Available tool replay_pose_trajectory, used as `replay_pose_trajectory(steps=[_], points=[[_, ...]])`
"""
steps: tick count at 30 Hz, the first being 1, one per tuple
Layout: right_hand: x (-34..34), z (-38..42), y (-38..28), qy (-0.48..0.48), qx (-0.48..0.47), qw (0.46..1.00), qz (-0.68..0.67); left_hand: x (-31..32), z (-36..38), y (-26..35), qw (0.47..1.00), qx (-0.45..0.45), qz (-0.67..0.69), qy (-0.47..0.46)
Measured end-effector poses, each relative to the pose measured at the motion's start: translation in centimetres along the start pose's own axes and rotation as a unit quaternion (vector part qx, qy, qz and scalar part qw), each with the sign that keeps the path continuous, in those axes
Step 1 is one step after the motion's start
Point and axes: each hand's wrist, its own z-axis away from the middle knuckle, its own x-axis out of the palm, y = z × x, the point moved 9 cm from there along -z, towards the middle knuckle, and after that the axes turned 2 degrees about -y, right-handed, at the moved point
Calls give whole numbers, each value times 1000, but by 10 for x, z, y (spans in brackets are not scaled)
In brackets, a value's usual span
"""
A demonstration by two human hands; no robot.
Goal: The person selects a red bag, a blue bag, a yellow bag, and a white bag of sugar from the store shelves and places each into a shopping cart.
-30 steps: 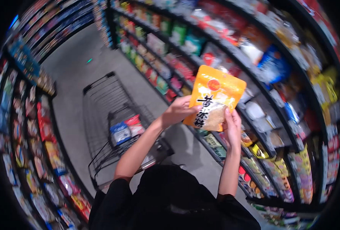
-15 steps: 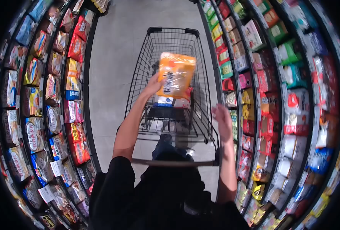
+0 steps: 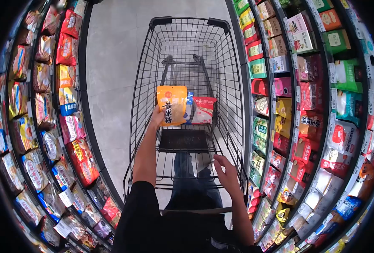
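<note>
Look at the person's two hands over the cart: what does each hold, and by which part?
The left hand holds the orange packet by its lower left edge. The right hand is open and holds nothing.

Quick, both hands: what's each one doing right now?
Left hand: closed on the orange packet, over the cart.
Right hand: open, holding nothing.

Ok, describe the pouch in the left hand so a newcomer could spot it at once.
Start at the black wire shopping cart in the aisle between the snack shelves. Over its basket, the left hand holds up an orange pouch by its lower left edge. Beside it stand a red-and-white bag and a blue one; only the orange pouch carries large dark characters above a clear window.
</note>
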Motion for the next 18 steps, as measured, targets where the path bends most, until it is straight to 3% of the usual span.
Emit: replay_pose_trajectory(steps=[2,4,6,10,14,18], points=[[0,-6,3,9,-9,1000,8,3,-15,-5,999,33,19,-4],[3,-8,9,8,1,1000,7,14,-22,-11,998,17,-52,-33],[8,-7,18,-3,51,999,-13,32,-24,-17,998,10,-47,-40],[7,-5,18,17,19,1000,17,60,-37,-41,1000,16,4,-25],[1,-5,13,39,-9,998,51,67,-20,-16,997,10,58,-43],[2,-5,16,44,-1,998,35,26,-11,25,995,77,59,19]])
